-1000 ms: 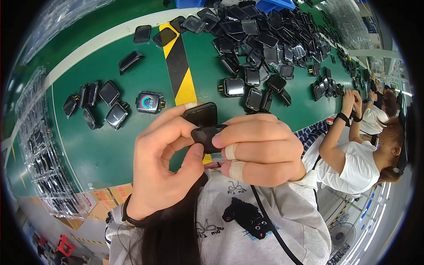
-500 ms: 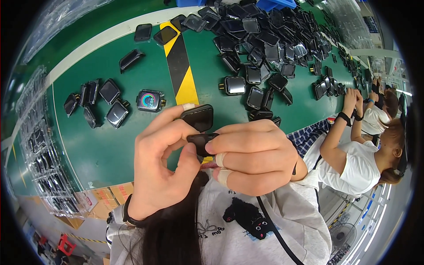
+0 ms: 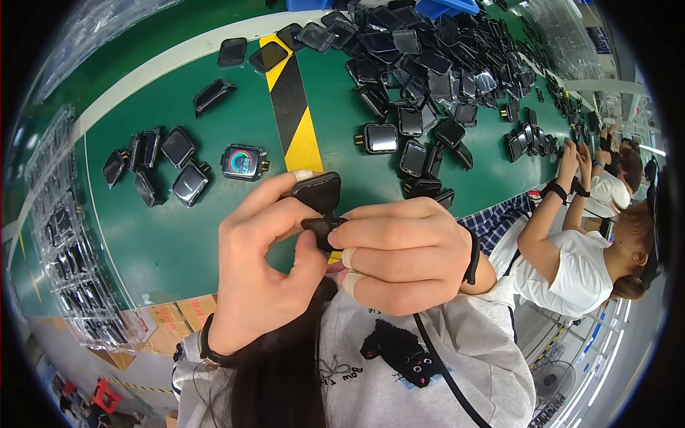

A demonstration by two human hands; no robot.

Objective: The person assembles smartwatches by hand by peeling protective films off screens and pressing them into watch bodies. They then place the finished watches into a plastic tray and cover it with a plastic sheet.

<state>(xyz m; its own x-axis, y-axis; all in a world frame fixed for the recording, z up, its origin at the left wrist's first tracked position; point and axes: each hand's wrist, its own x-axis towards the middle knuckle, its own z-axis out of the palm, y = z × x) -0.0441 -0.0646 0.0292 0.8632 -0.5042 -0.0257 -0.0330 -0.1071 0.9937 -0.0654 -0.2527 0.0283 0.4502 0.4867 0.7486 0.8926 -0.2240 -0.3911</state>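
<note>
Both my hands are raised above the near edge of the green table. My left hand [image 3: 264, 264] grips a black smartwatch case [image 3: 318, 192] between its fingers and thumb. Just below that case, and seemingly touching it, is a smaller dark piece [image 3: 319, 230]. My right hand [image 3: 407, 257] pinches this piece with thumb and forefinger, while my left thumb also rests against it. How the two parts join is hidden by my fingers. Beyond my left hand, a smartwatch with a lit, colourful screen [image 3: 243, 162] lies on the table.
Several dark watch cases [image 3: 191, 183] lie at the left, beside stacked clear plastic trays [image 3: 78, 285]. A large heap of watch cases [image 3: 428, 57] covers the back right. Yellow-black tape [image 3: 291, 114] crosses the table [image 3: 214, 250]. A co-worker in white [image 3: 571, 264] sits at the right.
My right hand has shifted slightly and turned a little, its wristband now showing. The held case has tilted slightly. At the right, the co-worker's hands have moved.
</note>
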